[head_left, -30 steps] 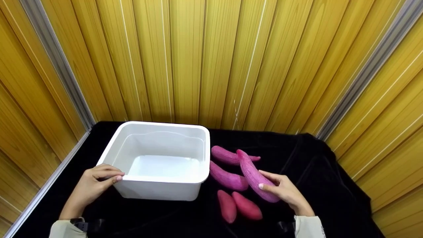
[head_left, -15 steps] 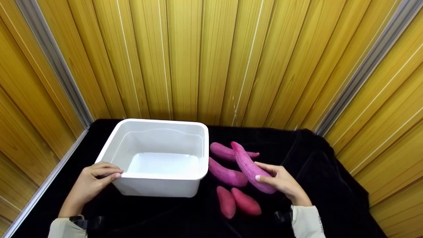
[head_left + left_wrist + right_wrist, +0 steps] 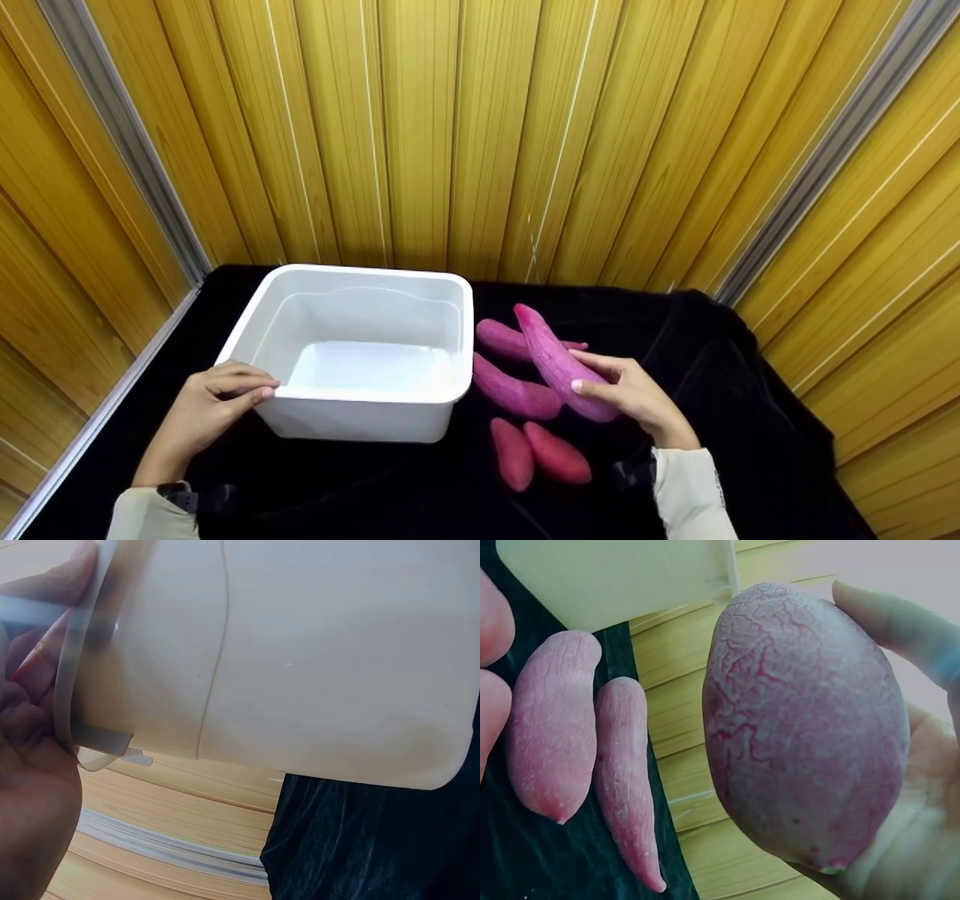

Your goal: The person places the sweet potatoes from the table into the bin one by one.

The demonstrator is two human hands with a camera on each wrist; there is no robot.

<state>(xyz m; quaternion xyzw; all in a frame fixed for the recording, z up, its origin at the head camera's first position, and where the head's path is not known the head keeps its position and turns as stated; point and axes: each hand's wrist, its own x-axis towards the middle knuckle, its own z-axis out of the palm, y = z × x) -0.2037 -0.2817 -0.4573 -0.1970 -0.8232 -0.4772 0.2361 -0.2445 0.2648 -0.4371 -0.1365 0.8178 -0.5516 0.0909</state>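
Observation:
My right hand (image 3: pixel 637 391) grips a long purple sweet potato (image 3: pixel 556 364) near its thick end, thumb on the near side and fingers on the far side. Its narrow reddish tip points away and to the left, overlapping another purple sweet potato (image 3: pixel 499 337) in the head view. Up close in the right wrist view, the held sweet potato (image 3: pixel 802 727) shows a wrinkled, veined skin. With thumb and fingers, my left hand (image 3: pixel 212 405) pinches the near-left rim of a white plastic tub (image 3: pixel 360 420). Nothing lies inside the tub.
A second purple sweet potato (image 3: pixel 514 390) lies right of the tub, close to its wall. Nearer are two smaller red sweet potatoes (image 3: pixel 512 454), side by side. Black cloth (image 3: pixel 360 495) covers the table, with yellow wood-look panels (image 3: pixel 420 135) standing behind and at both sides.
My right hand has moved the held sweet potato away from me and slightly left, over the two lying purple ones. My left hand stays at the tub's rim. The head view has shifted slightly.

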